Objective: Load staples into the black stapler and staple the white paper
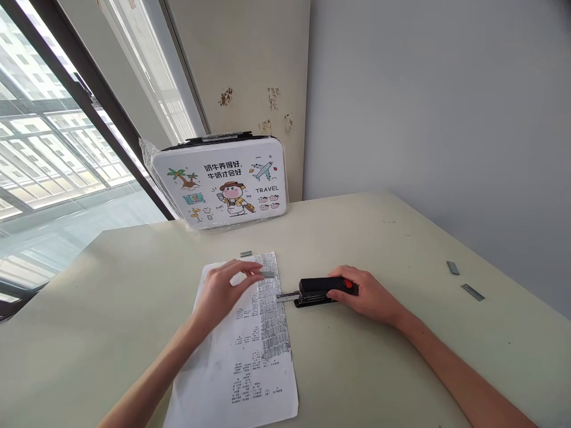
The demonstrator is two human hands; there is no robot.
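Note:
Between thumb and fingertips, my left hand (227, 285) pinches a short strip of staples (268, 274) above the paper (236, 368). The sheet carries printed text, and many rows of staples cover its right edge. My right hand (363, 291) is wrapped round the rear of a black stapler (319, 287) with a red mark on top. From the stapler's front, its metal staple tray (289, 296) sticks out to the left, reaching the paper's edge. The staple strip is apart from the tray. Whether staples lie inside the stapler is hidden.
One loose staple strip (246, 254) lies just beyond the paper. On the right side of the table are two more, a shorter strip (452, 267) and a longer strip (473, 292). A white cartoon-printed case (223, 208) in plastic wrap stands at the back, near the window.

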